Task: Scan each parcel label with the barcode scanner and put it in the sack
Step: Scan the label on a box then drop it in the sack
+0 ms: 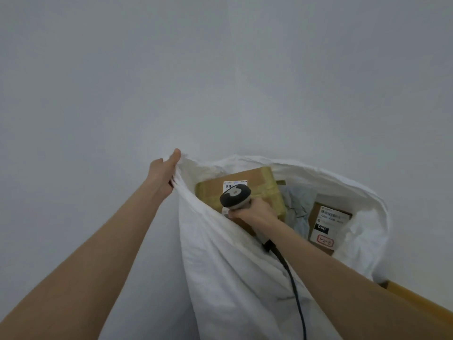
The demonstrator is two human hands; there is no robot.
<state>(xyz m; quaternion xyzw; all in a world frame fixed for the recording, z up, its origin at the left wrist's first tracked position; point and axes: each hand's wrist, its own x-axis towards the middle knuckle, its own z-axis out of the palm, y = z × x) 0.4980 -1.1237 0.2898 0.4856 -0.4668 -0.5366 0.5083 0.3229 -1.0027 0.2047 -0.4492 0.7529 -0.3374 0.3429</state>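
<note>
A white sack (232, 266) stands open in front of me. My left hand (163, 175) grips its rim at the upper left and holds the mouth wide. My right hand (255, 211) grips the handle of a dark barcode scanner (235, 196) inside the mouth, just above a brown cardboard parcel (263, 181) with a white label (235, 184). The scanner's black cable (291, 278) trails down along my right forearm. A second brown parcel (316, 212) with a white label (329, 223) lies at the right inside the sack. A pale blue soft parcel (297, 202) sits between them.
A plain pale wall (220, 69) fills the view above and to the left of the sack. A yellow-brown edge (416, 300), maybe a box or a table, shows at the lower right beside the sack.
</note>
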